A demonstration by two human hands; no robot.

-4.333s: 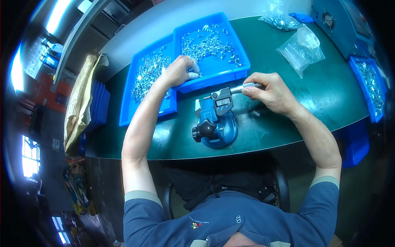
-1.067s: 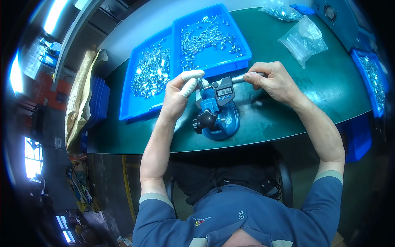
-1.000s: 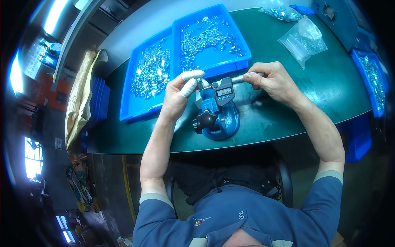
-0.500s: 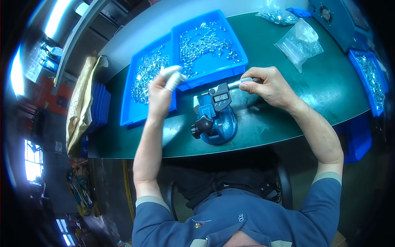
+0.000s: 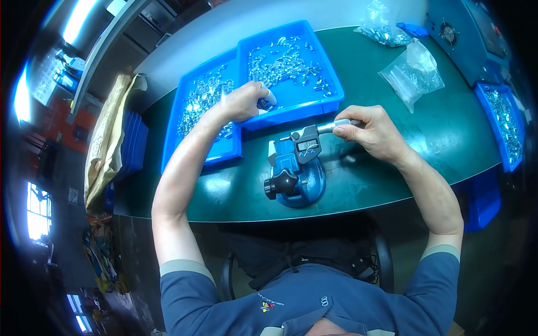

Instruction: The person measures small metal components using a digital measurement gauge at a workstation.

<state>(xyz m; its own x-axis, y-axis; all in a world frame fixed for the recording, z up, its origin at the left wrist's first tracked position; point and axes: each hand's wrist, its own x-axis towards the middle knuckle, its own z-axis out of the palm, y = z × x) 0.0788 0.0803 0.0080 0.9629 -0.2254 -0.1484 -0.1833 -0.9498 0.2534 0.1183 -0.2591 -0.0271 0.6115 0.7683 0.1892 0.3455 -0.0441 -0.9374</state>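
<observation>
My left hand (image 5: 245, 101) pinches a small metal part (image 5: 268, 99) over the blue tray (image 5: 330, 99), my right hand (image 5: 374, 130) grips the micrometer (image 5: 307, 144) knob; a loose pinch may drop the part.

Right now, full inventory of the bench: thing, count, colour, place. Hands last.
table: 1, dark green, under everything
trays of small metal parts: 2, blue, far side; left tray, right tray
micrometer: 1, grey with metal thimble, clamped mid-table
stand: 1, blue with black knob, holding the micrometer
plastic bags of parts: 2, clear, far right;
side tray of parts: 1, blue, right edge
brown bag: 1, tan, left of table
left hand: at the near edge of the right tray, fingers curled among the parts
right hand: gripping the micrometer thimble
</observation>
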